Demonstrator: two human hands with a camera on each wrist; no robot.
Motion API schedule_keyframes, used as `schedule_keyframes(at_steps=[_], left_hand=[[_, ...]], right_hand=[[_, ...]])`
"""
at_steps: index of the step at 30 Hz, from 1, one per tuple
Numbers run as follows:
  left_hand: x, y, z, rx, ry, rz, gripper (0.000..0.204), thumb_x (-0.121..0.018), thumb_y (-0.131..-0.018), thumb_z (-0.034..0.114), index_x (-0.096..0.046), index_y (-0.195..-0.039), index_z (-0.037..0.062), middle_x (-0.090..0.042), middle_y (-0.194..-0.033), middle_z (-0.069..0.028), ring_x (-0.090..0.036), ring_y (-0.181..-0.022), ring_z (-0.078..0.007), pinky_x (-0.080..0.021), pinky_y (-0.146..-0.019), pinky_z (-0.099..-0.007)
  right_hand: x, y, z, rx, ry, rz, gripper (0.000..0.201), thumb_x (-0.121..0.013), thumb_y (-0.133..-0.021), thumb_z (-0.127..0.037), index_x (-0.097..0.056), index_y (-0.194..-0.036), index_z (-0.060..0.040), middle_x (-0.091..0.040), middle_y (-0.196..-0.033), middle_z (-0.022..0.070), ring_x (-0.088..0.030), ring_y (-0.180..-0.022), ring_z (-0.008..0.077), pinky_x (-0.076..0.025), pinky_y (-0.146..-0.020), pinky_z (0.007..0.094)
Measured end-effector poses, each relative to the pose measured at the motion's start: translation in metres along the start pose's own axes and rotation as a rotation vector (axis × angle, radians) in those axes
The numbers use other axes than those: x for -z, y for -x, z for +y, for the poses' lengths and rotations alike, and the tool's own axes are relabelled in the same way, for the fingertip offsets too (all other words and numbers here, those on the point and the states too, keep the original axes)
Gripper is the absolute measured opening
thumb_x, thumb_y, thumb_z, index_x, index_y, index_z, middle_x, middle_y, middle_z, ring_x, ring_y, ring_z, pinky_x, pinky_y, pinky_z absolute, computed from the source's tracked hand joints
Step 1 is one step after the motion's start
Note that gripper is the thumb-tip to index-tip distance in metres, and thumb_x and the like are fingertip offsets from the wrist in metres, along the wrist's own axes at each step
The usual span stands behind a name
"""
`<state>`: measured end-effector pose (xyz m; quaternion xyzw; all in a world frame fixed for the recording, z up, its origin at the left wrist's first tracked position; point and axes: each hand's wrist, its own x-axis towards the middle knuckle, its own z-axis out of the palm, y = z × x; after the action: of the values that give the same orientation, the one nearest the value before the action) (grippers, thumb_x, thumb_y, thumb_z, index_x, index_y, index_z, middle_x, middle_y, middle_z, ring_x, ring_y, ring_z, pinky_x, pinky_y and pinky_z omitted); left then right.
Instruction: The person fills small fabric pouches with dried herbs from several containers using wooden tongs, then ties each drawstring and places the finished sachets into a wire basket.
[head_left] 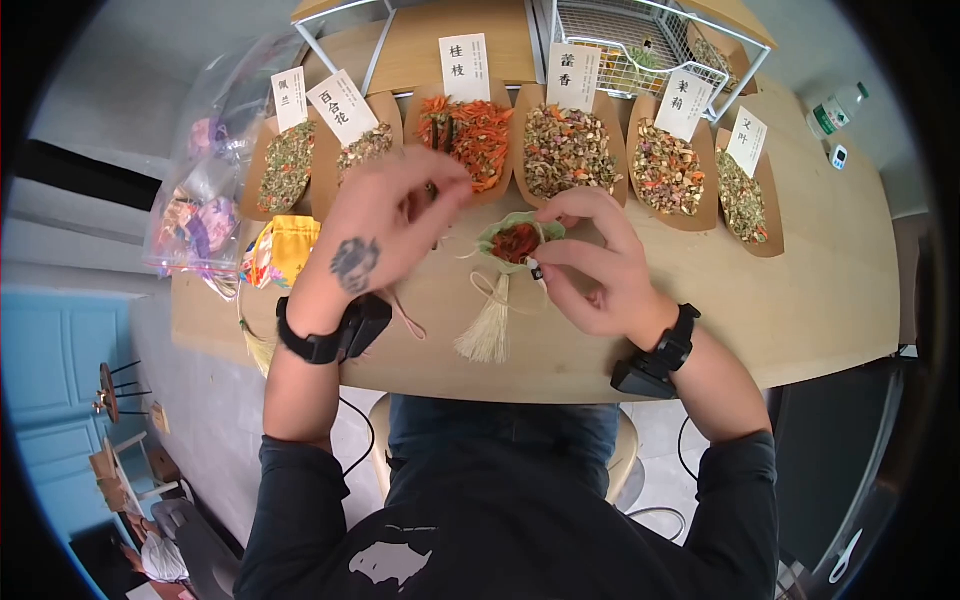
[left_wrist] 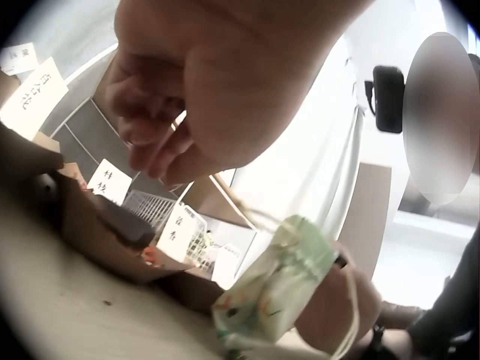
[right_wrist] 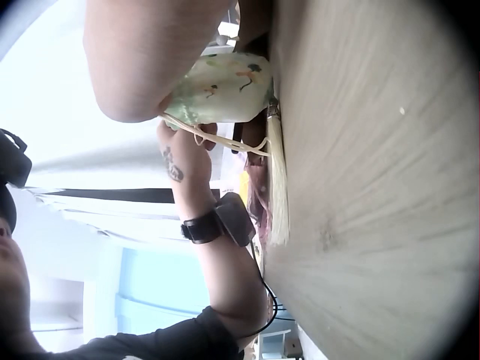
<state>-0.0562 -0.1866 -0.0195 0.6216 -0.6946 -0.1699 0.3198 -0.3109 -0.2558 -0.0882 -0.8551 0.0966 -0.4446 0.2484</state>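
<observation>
A small pale-green drawstring pouch [head_left: 502,232] stands with its mouth open, reddish-orange dried petals [head_left: 516,243] inside. My right hand [head_left: 605,268] pinches the pouch's rim from the right with thumb and fingers. A cream tassel [head_left: 484,325] hangs off the pouch onto the table, and its cords run beside it in the right wrist view. My left hand [head_left: 385,215], blurred, is raised left of the pouch, in front of the tray of orange-red dried flowers [head_left: 487,160]. Its fingers are bent toward the thumb in the left wrist view; I cannot tell whether they pinch anything.
Brown paper trays of mixed dried herbs [head_left: 570,150] with labelled cards stand in a row behind the hands. A yellow pouch [head_left: 290,245] and a clear plastic bag [head_left: 205,190] lie at the left. A white wire basket [head_left: 625,65] is behind; a bottle [head_left: 838,110] lies at the right.
</observation>
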Motion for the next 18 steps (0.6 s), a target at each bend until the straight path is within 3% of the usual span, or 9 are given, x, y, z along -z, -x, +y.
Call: schedule_keyframes(at_steps=[2, 3, 6, 10, 14, 15, 18], left_hand=[[0.005, 0.008, 0.001, -0.116, 0.157, -0.15, 0.035, -0.085, -0.084, 0.013, -0.078, -0.118, 0.0065, -0.068, -0.079, -0.0072, -0.058, -0.066, -0.0131, -0.045, -0.059, -0.0301], [0.006, 0.011, 0.006, -0.042, 0.167, -0.22, 0.039, -0.087, -0.082, 0.013, -0.079, -0.12, 0.008, -0.068, -0.078, -0.0069, -0.058, -0.064, -0.0139, -0.043, -0.056, -0.0299], [-0.003, 0.015, 0.0, -0.011, 0.091, -0.238, 0.03, -0.087, -0.082, 0.013, -0.08, -0.111, 0.0076, -0.07, -0.079, -0.0069, -0.061, -0.064, -0.0167, -0.045, -0.056, -0.0309], [-0.018, 0.017, -0.022, -0.25, 0.108, -0.144, 0.014, -0.085, -0.085, 0.01, -0.079, -0.097, 0.0053, -0.072, -0.078, -0.0076, -0.066, -0.066, -0.0205, -0.048, -0.059, -0.0308], [-0.015, 0.014, -0.025, -0.161, 0.25, -0.144, 0.009, -0.083, -0.086, 0.008, -0.079, -0.094, 0.0044, -0.071, -0.079, -0.0071, -0.066, -0.066, -0.0192, -0.048, -0.06, -0.0303], [-0.012, 0.013, -0.025, -0.114, 0.281, -0.146, 0.009, -0.083, -0.086, 0.007, -0.079, -0.093, 0.0041, -0.071, -0.079, -0.0066, -0.066, -0.066, -0.0179, -0.048, -0.06, -0.0299], [-0.007, 0.01, -0.027, -0.021, 0.4, -0.132, 0.006, -0.082, -0.088, 0.006, -0.078, -0.091, 0.0031, -0.071, -0.077, -0.005, -0.065, -0.065, -0.0135, -0.048, -0.059, -0.0279]], right_hand=[[-0.001, 0.002, 0.001, -0.013, 0.014, -0.001, 0.019, -0.076, -0.08, 0.0, -0.076, -0.098, -0.0057, -0.065, -0.121, 0.0137, -0.062, -0.104, 0.0313, -0.055, -0.082, 0.0404], [-0.001, 0.001, 0.001, -0.023, 0.018, -0.003, 0.018, -0.076, -0.081, 0.0, -0.076, -0.098, -0.0053, -0.065, -0.121, 0.0137, -0.063, -0.105, 0.0306, -0.056, -0.081, 0.0395], [-0.001, 0.0, -0.002, -0.055, 0.015, -0.016, 0.017, -0.076, -0.083, 0.0, -0.076, -0.099, -0.0046, -0.064, -0.122, 0.0141, -0.066, -0.104, 0.0288, -0.059, -0.078, 0.0374], [0.0, 0.0, 0.004, -0.101, -0.064, -0.044, 0.021, -0.077, -0.084, -0.001, -0.075, -0.104, -0.0045, -0.065, -0.122, 0.0143, -0.07, -0.098, 0.0267, -0.061, -0.074, 0.0353], [0.014, -0.009, 0.001, -0.207, 0.004, -0.13, 0.029, -0.079, -0.084, -0.002, -0.073, -0.112, -0.004, -0.068, -0.12, 0.0135, -0.072, -0.087, 0.0236, -0.061, -0.071, 0.0322], [0.015, -0.008, 0.004, -0.203, -0.006, -0.113, 0.032, -0.081, -0.087, -0.001, -0.071, -0.117, -0.003, -0.073, -0.109, 0.0123, -0.073, -0.081, 0.0193, -0.059, -0.069, 0.0287], [0.017, 0.0, 0.012, -0.307, -0.106, -0.111, 0.031, -0.08, -0.091, 0.002, -0.07, -0.12, -0.0006, -0.075, -0.099, 0.0107, -0.073, -0.08, 0.0162, -0.059, -0.07, 0.0286]])
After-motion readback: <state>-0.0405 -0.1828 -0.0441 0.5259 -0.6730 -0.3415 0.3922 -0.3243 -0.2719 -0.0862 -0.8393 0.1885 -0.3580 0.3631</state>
